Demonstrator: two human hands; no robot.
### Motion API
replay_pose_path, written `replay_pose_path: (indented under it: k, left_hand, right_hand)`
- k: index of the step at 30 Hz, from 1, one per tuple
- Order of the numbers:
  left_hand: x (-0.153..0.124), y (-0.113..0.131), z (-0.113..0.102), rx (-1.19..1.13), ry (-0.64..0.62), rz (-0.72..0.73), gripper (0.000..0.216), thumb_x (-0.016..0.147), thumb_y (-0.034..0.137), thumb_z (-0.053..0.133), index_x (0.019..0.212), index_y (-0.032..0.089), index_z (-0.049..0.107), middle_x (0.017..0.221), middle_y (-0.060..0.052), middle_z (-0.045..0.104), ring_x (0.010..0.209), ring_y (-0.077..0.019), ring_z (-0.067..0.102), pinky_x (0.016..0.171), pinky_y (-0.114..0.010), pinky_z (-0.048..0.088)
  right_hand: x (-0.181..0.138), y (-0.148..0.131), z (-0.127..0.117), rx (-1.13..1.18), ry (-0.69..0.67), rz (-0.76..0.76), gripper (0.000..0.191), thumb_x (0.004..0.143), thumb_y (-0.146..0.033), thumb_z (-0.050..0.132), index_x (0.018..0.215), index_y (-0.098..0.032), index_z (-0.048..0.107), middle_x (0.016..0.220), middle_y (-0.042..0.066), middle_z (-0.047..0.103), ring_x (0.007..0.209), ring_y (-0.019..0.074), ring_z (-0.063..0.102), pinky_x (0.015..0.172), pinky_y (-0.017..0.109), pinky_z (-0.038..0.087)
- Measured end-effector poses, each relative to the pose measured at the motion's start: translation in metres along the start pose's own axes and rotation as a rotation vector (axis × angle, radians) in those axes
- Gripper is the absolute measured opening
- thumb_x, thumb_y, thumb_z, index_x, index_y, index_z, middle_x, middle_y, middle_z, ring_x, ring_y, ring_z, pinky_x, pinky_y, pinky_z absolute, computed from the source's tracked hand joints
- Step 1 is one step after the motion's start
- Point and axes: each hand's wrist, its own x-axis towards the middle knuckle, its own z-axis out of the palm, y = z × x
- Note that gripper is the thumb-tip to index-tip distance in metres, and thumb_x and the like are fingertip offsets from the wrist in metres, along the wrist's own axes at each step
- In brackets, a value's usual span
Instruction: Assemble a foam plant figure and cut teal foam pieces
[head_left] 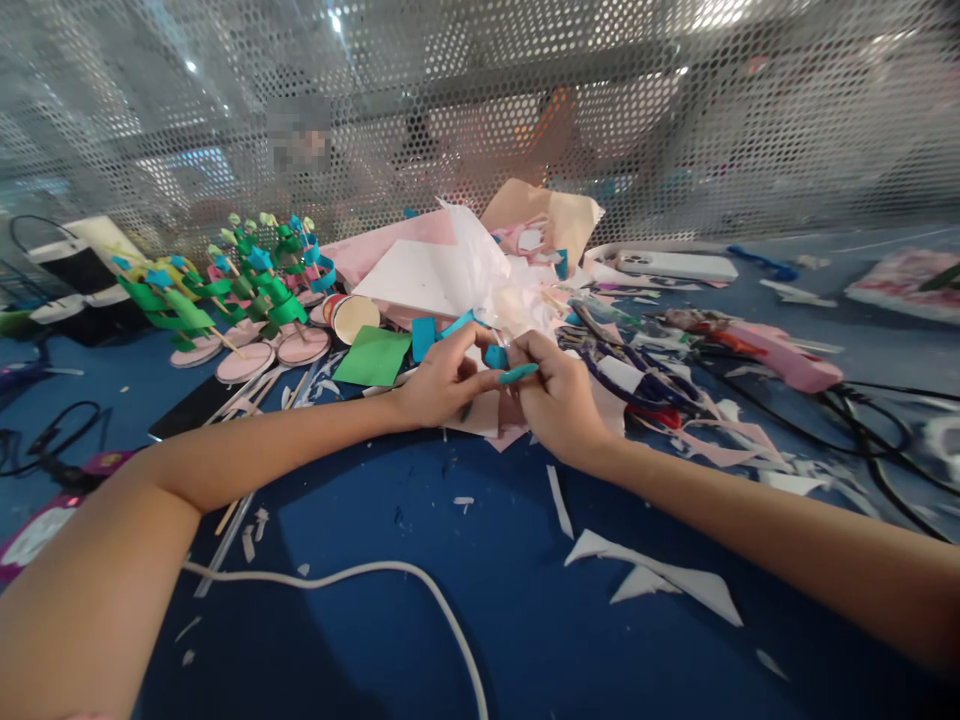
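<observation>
My left hand (439, 385) and my right hand (555, 400) meet over the blue table (487, 600), fingers pinched together. Between them they hold a small teal foam strip (517, 373), and a teal square piece (495, 356) sits just above the fingertips. Pink foam scraps (487, 415) lie under both hands. A green foam square (373, 356) rests just left of my left hand.
Finished green and teal spiral pieces on sticks with pink round bases (247, 300) stand at the left. White and pink sheets (427, 270) pile behind the hands. A pink glue gun (780, 355) and black cables lie right. A white cord (360, 575) and white scraps (660, 575) lie near me. A perforated metal screen stands behind.
</observation>
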Motion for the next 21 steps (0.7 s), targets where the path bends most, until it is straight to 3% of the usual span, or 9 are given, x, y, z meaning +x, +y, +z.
replay_pose_path:
  k: [3, 8, 14, 21]
  left_hand:
    - [-0.0007, -0.0025, -0.0003, 0.193, 0.071, 0.123, 0.041, 0.082, 0.05, 0.049, 0.099, 0.013, 0.045, 0.09, -0.005, 0.054, 0.048, -0.0026, 0.043, 0.047, -0.02, 0.039]
    - [-0.0024, -0.0067, -0.0006, 0.485, 0.145, 0.319, 0.035, 0.087, 0.045, 0.041, 0.094, 0.013, 0.052, 0.078, -0.002, 0.053, 0.055, -0.0066, 0.047, 0.054, -0.021, 0.042]
    - [-0.0029, -0.0081, -0.0009, 0.456, 0.21, 0.379, 0.036, 0.083, 0.048, 0.047, 0.087, 0.013, 0.053, 0.072, 0.0, 0.051, 0.052, -0.0052, 0.046, 0.049, -0.019, 0.04]
    - [-0.0015, -0.0087, -0.0039, 0.384, 0.162, 0.367, 0.037, 0.083, 0.05, 0.045, 0.086, 0.014, 0.052, 0.071, 0.0, 0.05, 0.053, -0.0054, 0.045, 0.049, -0.019, 0.04]
  right_hand:
    - [0.0009, 0.0003, -0.0014, -0.078, -0.002, -0.067, 0.016, 0.076, -0.015, 0.041, 0.063, -0.021, 0.034, 0.048, -0.005, 0.037, 0.045, 0.0087, 0.036, 0.047, 0.023, 0.028]
    - [0.0034, -0.0011, -0.0032, -0.122, -0.01, -0.147, 0.02, 0.082, -0.018, 0.039, 0.063, -0.021, 0.032, 0.048, -0.006, 0.032, 0.044, 0.0073, 0.031, 0.046, 0.022, 0.026]
    - [0.0031, 0.0013, -0.0043, -0.059, -0.042, -0.144, 0.019, 0.082, -0.018, 0.04, 0.064, -0.02, 0.035, 0.05, -0.006, 0.034, 0.045, 0.0068, 0.032, 0.045, 0.02, 0.026]
    - [0.0016, 0.0024, -0.0041, -0.015, -0.054, -0.149, 0.02, 0.082, -0.016, 0.04, 0.064, -0.02, 0.035, 0.05, -0.006, 0.034, 0.045, 0.0069, 0.031, 0.046, 0.021, 0.027]
